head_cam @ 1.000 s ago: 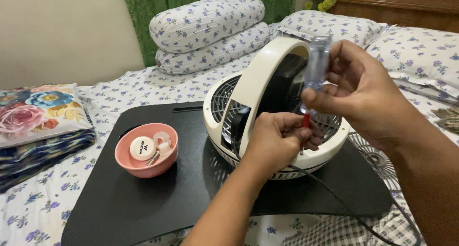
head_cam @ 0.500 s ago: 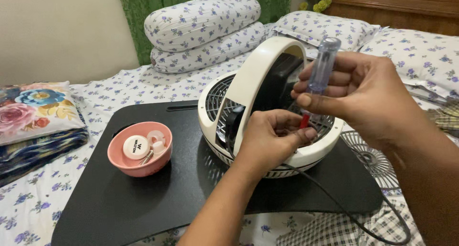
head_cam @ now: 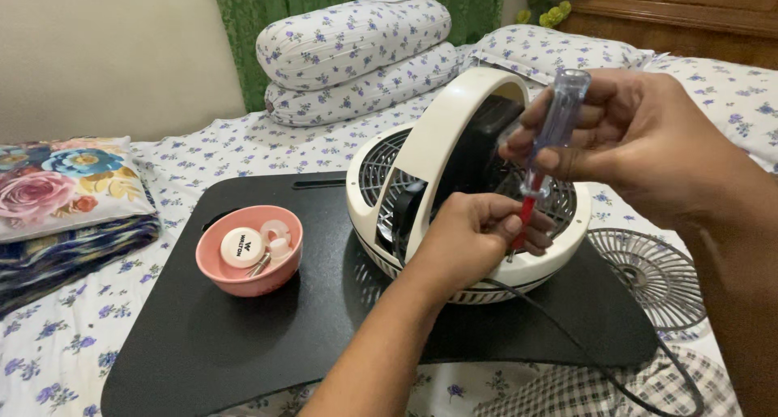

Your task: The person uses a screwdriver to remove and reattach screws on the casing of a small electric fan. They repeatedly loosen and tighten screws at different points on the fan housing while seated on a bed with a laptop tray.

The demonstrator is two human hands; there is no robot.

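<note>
A cream round table fan (head_cam: 454,153) lies face up on a black lap tray (head_cam: 243,344) on the bed. My right hand (head_cam: 640,141) grips the clear handle of a screwdriver (head_cam: 555,121) with a red shaft, held upright over the fan's rim. My left hand (head_cam: 474,239) pinches the red shaft near its tip, resting on the fan's grille and rim. The tip is hidden behind my left fingers.
A pink bowl (head_cam: 247,267) with a white cap and small parts sits on the tray's left. A detached wire fan guard (head_cam: 648,275) lies at right. A black cord (head_cam: 600,368) runs off the tray. Folded floral cloth (head_cam: 65,198) and pillows (head_cam: 356,52) lie around.
The screwdriver has stayed over the fan's rim in both hands. The view has shifted slightly, with the bowl and tray sliding left in frame.
</note>
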